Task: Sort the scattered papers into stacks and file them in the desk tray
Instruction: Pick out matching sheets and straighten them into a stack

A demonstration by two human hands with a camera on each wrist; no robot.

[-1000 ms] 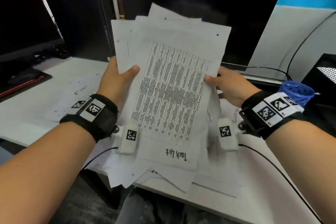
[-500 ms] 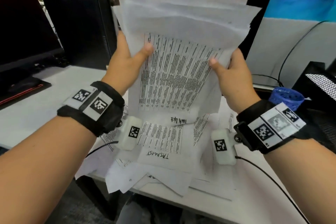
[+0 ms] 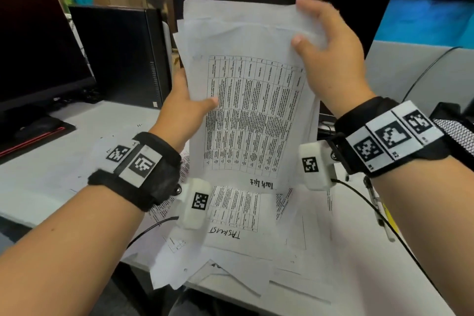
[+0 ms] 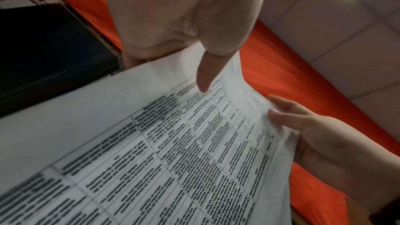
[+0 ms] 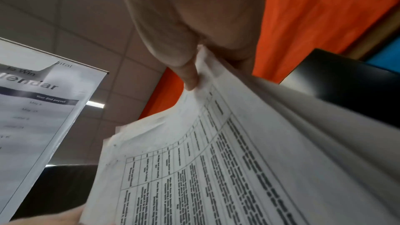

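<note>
A sheaf of white papers (image 3: 246,100) is held upright above the desk, its front sheet a printed table with "Task List" handwritten at the bottom. My left hand (image 3: 187,105) grips the sheaf's left edge, thumb across the front (image 4: 203,78). My right hand (image 3: 325,43) pinches the upper right corner, thumb on the front sheet (image 5: 190,78). More loose papers (image 3: 230,236) lie scattered on the white desk (image 3: 51,169) below, one marked "TASKLIST". No desk tray is in view.
A black monitor (image 3: 33,54) and its base stand at the left, a black computer tower (image 3: 120,51) behind. A black mesh holder (image 3: 456,133) sits at the far right. A pen (image 3: 379,210) and cables lie on the desk's right side.
The sheaf has been raised and turned more upright. My right hand slid from the right edge up to the top right corner. My left hand keeps its grip on the left edge.
</note>
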